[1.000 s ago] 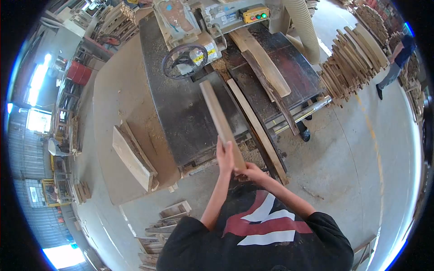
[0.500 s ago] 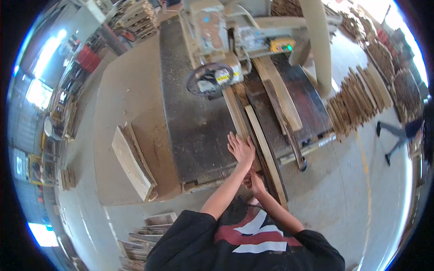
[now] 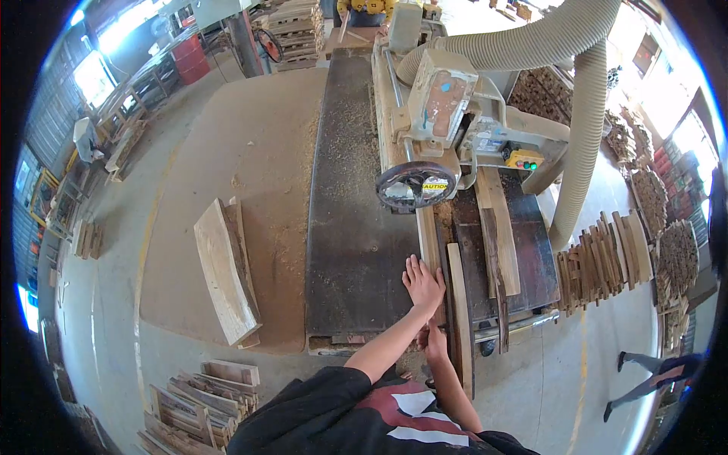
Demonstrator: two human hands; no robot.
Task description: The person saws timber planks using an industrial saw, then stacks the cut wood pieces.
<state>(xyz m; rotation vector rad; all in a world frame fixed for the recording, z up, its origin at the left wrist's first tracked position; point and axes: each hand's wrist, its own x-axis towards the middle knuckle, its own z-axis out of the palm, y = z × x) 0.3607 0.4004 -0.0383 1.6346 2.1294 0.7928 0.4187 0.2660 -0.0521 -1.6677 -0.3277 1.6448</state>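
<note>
A long wooden board [image 3: 430, 236] runs under the saw machine [image 3: 436, 129], alongside its handwheel [image 3: 416, 186]. My left hand [image 3: 423, 286] lies on the board near the table's front edge, fingers spread. Just below it, my right hand [image 3: 434, 339] is at the board's near end, its fingers curled; how they meet the wood is partly hidden. Right of the board, a pale strip [image 3: 459, 303] lies lengthwise along the dark metal table [image 3: 345, 250].
More boards [image 3: 497, 235] lie on the table's right side. Two planks [image 3: 224, 277] rest on the brown side surface. Stacked slats [image 3: 607, 254] stand at right, a wood pile [image 3: 201, 402] at lower left. One person [image 3: 656, 379] walks at right; another [image 3: 365, 9] is behind the machine.
The camera view has tilted up and shifted, showing more of the machine, its hose and the person behind it. Both hands keep nearly the same places at the board.
</note>
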